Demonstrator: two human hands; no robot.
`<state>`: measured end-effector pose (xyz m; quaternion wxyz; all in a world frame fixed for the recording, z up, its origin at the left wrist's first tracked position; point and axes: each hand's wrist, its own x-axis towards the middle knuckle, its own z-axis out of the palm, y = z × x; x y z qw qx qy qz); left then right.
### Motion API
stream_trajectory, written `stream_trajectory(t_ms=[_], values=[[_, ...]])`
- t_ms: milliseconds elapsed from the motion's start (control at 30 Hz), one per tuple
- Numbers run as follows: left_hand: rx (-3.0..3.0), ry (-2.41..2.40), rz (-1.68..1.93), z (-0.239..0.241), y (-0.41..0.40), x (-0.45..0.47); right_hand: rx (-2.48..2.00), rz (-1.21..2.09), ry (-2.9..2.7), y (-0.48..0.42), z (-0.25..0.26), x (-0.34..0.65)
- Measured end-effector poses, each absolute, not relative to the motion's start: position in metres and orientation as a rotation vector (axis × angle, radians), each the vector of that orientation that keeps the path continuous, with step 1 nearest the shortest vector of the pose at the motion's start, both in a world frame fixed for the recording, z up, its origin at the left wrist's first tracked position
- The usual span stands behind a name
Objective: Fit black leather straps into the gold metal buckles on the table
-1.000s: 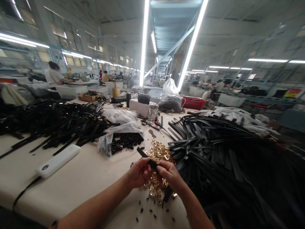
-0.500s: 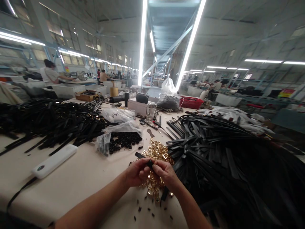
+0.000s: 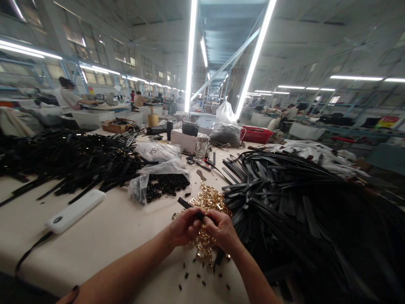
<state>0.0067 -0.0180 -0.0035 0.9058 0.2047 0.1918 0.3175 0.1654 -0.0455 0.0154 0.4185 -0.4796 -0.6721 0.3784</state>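
My left hand (image 3: 186, 228) and my right hand (image 3: 220, 228) meet over a pile of gold metal buckles (image 3: 210, 198). Pinched between the fingers of both is a black strap (image 3: 184, 203); one end sticks out up and left past my left hand, and a dark length hangs below my right. My fingertips cover the middle of the strap, so I cannot make out what is on it there. Several small black pieces (image 3: 198, 276) lie scattered on the table just in front of me.
Long black straps (image 3: 284, 202) are heaped at the right, more black straps (image 3: 79, 160) at the left. A clear plastic bag (image 3: 139, 190) spills black loops. Also on the table are a white power bank (image 3: 76, 211) with a cord, a glass mug (image 3: 201, 147) and a red basket (image 3: 257, 134).
The view has shifted slightly. Both hands stay together on the strap, with only a small change in the right hand's fingers.
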Motion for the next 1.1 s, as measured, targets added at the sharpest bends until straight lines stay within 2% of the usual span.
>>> stream_trajectory(t_ms=[300, 533, 800, 1100], values=[[0.845, 0.682, 1.046, -0.004, -0.025, 0.021, -1.399, 0.453, -1.831, -0.053, 0.025, 0.163], [0.729, 0.6, 1.096, -0.006, -0.026, 0.029, -1.247, 0.625, -1.789, -0.054, 0.023, 0.162], [0.577, 0.441, 0.828, -0.011, -0.018, 0.018, -1.173, 0.73, -1.765, -0.053, 0.025, 0.163], [0.74, 0.618, 0.907, -0.002, -0.022, 0.02, -1.287, 0.503, -1.763, -0.057, 0.027, 0.162]])
